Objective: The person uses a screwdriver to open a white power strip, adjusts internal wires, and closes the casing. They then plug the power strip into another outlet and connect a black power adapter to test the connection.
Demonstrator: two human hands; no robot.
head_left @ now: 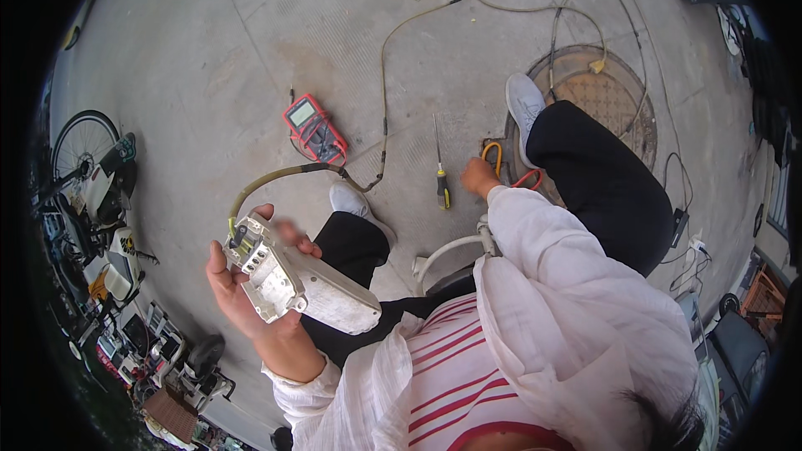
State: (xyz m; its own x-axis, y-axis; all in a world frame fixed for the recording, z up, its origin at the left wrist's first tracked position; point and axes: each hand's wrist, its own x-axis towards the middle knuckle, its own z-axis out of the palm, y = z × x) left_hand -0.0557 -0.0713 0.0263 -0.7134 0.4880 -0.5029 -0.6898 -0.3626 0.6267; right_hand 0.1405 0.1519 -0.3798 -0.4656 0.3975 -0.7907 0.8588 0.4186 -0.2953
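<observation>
My left hand (pixel 227 280) is wrapped round a worn off-white plastic housing (pixel 322 288), tilted in front of my left knee. Its end compartment is uncovered and shows a row of terminals (pixel 251 255). A thick yellowish cable (pixel 271 175) runs into that end. Low over the ground by my right foot, my right hand (pixel 479 175) is closed at a tool with curved orange (pixel 493 153) and red (pixel 530 176) handles; its working end is hidden. Left of this hand lies a screwdriver (pixel 442 188) with a yellow and black handle.
A red multimeter (pixel 315 128) with its leads lies on the concrete. Cables loop across the ground to a round manhole cover (pixel 585 88) under my right foot. Parked bicycles and scooters (pixel 104 192) stand along the left. A power strip (pixel 692 255) is at the right.
</observation>
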